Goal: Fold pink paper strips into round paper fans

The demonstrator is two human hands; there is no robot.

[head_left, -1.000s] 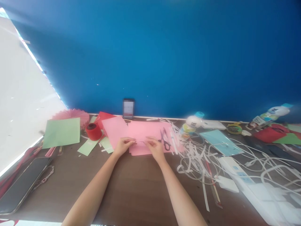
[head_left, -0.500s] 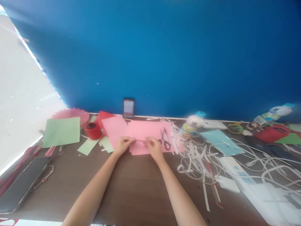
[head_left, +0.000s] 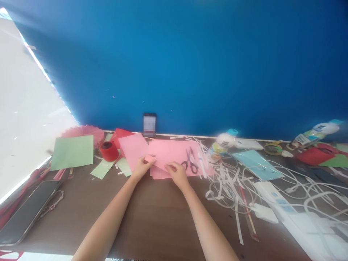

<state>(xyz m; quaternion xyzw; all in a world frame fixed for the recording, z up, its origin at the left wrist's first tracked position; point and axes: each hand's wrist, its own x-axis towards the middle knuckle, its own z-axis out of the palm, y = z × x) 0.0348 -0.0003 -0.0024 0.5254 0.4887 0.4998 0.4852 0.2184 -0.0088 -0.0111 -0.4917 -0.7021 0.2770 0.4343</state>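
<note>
Brown desk (head_left: 152, 221) serves as paper bench

At the desk, a person's left hand (head_left: 142, 169) pinches a small pink piece (head_left: 150, 158) between thumb and fingers, over the pink sheets (head_left: 174, 148). The right hand (head_left: 178, 174) faces it, thumb and fingers bunched; whether they grip paper cannot be told. For clean handling, a light, level pinch and slow, even pressure along the edge would probably spare the paper stray creases. Dark-handled scissors (head_left: 190, 161) lie on the sheets beside the right hand; a red roll (head_left: 109, 154) sits off to the left; beyond, a small screen (head_left: 149, 125) stands against a blue wall (head_left: 174, 65).
</note>
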